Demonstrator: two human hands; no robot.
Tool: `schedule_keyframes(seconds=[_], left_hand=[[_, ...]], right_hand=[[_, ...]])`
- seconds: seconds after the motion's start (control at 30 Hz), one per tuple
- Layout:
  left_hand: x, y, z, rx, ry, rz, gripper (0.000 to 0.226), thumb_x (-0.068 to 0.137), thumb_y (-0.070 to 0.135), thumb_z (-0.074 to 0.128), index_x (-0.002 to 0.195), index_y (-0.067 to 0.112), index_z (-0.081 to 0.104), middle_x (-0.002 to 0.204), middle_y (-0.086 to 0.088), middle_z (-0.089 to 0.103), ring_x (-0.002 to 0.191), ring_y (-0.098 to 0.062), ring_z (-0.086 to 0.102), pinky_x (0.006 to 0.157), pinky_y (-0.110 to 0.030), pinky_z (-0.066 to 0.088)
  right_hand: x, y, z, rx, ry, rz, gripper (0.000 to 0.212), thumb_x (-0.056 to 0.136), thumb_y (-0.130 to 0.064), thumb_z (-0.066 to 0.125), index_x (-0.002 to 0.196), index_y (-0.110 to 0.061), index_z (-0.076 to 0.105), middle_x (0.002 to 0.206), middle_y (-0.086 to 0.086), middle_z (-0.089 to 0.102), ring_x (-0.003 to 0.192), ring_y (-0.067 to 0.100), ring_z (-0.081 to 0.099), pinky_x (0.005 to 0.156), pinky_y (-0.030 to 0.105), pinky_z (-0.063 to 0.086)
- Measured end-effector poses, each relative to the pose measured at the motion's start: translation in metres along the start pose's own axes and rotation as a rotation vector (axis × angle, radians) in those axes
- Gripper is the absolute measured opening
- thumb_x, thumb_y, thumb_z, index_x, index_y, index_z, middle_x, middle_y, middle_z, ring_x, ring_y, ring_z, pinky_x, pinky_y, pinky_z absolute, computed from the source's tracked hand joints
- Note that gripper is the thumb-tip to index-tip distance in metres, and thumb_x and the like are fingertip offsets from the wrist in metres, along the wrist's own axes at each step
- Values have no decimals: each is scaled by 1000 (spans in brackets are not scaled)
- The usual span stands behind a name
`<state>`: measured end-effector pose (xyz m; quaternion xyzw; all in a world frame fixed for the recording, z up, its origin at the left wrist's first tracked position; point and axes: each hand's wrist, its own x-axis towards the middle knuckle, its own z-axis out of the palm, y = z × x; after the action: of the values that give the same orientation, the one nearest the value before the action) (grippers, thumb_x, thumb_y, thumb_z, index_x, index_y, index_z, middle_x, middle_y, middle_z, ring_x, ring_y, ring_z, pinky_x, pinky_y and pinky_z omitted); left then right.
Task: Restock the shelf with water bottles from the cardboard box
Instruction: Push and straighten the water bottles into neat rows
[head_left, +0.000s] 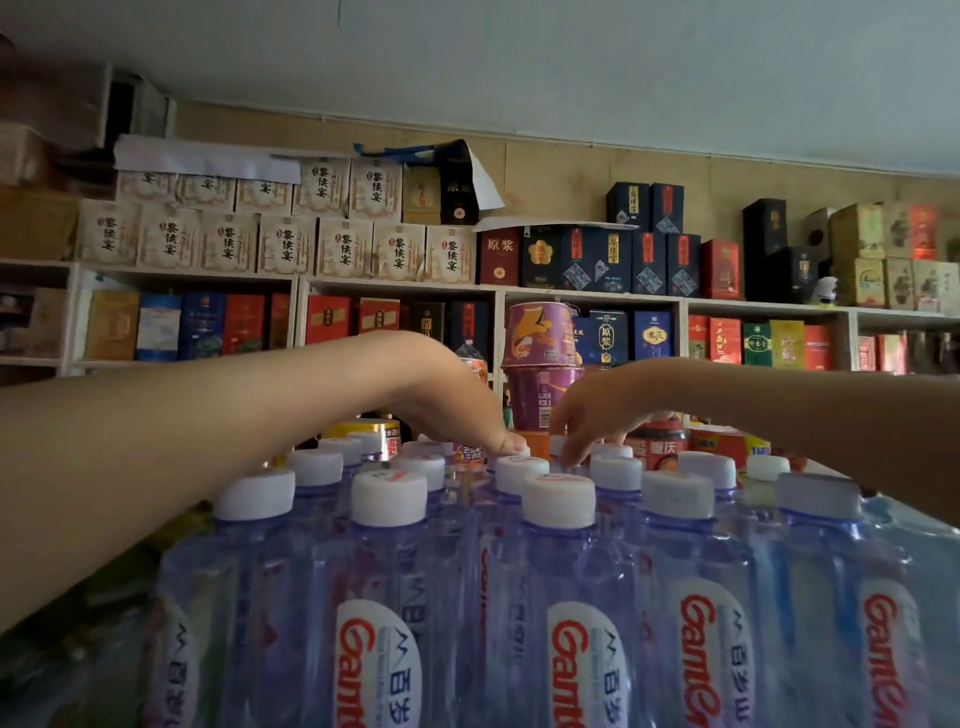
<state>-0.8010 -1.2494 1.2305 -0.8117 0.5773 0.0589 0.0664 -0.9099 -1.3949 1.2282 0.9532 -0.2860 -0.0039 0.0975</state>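
Several clear water bottles (558, 597) with white caps and red-lettered labels stand packed upright close in front of me, filling the lower half of the view. My left hand (457, 410) reaches over them to the far rows, fingertips down on the cap of a rear bottle (514, 457). My right hand (597, 415) comes in from the right, fingers pointing down among the caps of the back row beside it. What either hand holds is hidden by the nearer bottles. No cardboard box is in view.
Behind the bottles stand two stacked purple cups (543, 358), a yellow tin (371, 434) and red packets (670, 447). White wall shelves (395, 286) beyond hold rows of boxed goods, with more cartons piled on top.
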Motion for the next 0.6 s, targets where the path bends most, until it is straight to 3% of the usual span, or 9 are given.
schedule_keyframes(seconds=[0.17, 0.4, 0.5, 0.6], left_hand=[[4, 4, 0, 13, -2, -7, 60, 98, 48, 30, 148, 16, 25, 155, -5, 25, 142, -23, 23, 111, -33, 24], [-1, 6, 0, -6, -13, 25, 58, 99, 47, 28, 149, 20, 19, 157, -1, 19, 144, -21, 17, 112, -33, 20], [0, 9, 1, 26, -16, 28, 56, 100, 43, 27, 149, 18, 17, 158, 0, 15, 145, -18, 12, 113, -32, 15], [-5, 11, 2, 85, -8, -38, 55, 98, 44, 34, 146, 18, 28, 152, 1, 30, 141, -19, 24, 110, -33, 21]], right_hand=[[-1, 4, 0, 103, -10, 10, 23, 90, -36, 59, 104, -18, 64, 85, -10, 59, 82, 10, 58, 59, 17, 42], [-13, 3, -2, 419, -168, 97, 34, 94, -15, 55, 127, -10, 54, 110, 5, 63, 100, 20, 63, 74, 23, 56], [-31, 1, -9, 431, -102, 80, 43, 97, -22, 51, 138, -11, 45, 134, 11, 53, 121, 30, 54, 89, 33, 52], [-61, 8, -17, 603, 65, 63, 37, 97, -25, 48, 132, -12, 49, 125, 13, 58, 110, 28, 62, 87, 32, 55]])
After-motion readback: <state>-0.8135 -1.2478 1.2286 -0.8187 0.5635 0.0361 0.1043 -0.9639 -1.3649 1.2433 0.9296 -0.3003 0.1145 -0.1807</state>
